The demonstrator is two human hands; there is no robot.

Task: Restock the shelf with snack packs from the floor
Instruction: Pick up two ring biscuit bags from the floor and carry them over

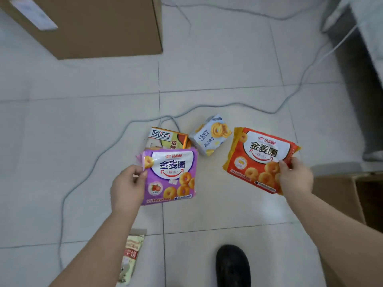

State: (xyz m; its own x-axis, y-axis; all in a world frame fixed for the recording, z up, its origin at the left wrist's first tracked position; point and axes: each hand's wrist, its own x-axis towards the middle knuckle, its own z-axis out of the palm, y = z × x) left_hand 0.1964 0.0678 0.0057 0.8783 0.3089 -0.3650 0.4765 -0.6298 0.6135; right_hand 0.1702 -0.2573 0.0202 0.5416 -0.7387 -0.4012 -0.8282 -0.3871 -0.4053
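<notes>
From the head view I look down on a tiled floor [217,65]. My left hand [127,188] has its grip closed on the left edge of a purple pack [171,176], thumb on the front, fingers behind. My right hand [295,177] has its grip pinched on the lower right corner of an orange pack [260,157]; both packs are held face up above the tiles, well apart. Just beyond the purple pack a yellow pack [167,138] lies on the floor, partly covered by it, and a pale blue pack [210,136] lies beside that. Another pack [129,259] lies by my left forearm. A grey cable [93,160] snakes across the floor. A cardboard box [93,23] stands at the upper left, and my black shoe [232,266] shows at the bottom.
</notes>
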